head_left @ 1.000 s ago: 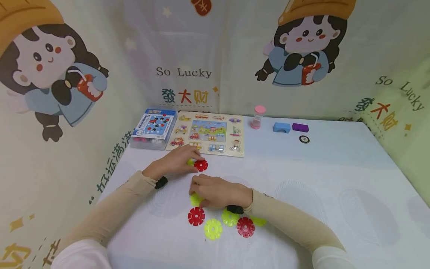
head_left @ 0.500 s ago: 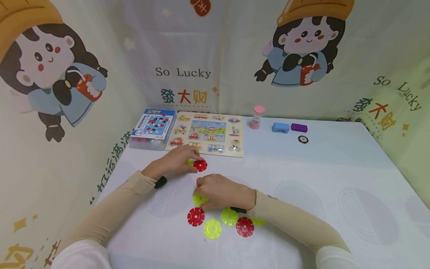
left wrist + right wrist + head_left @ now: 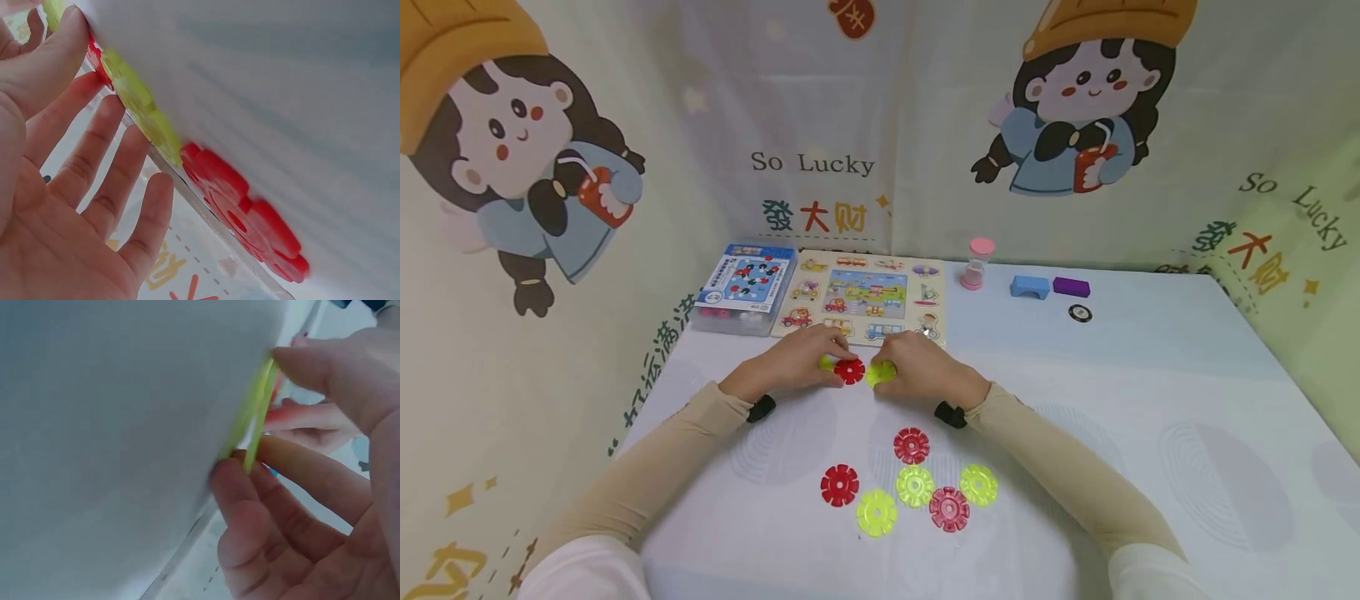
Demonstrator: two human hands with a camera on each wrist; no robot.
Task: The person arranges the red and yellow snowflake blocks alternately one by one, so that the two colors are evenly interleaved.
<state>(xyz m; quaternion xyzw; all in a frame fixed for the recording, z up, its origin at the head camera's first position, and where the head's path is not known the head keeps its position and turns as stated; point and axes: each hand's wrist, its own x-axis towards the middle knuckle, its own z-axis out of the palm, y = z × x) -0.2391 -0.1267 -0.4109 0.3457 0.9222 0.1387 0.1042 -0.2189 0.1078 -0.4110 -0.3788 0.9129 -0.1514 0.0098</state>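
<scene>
Pinching half-hidden yellow disc (image 3: 880, 373), narrow right grip (image 3: 922, 367), left grip (image 3: 796, 358) spread, touching red disc (image 3: 850, 372)

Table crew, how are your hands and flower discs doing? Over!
Right hand pinches yellow disc. Left hand at red disc. Nothing visible between those discs.

Puzzle board (image 3: 868, 292) lay just beyond L hand (image 3: 793, 362) & R hand (image 3: 922, 368); clear plastic box (image 3: 747, 287) w/ blue label was past L hand. Pink-capped hourglass (image 3: 976, 265) stood upright past R hand; farther R, blue arch block (image 3: 1029, 287), purple block (image 3: 1071, 287), blk/wht chip (image 3: 1080, 313).
</scene>
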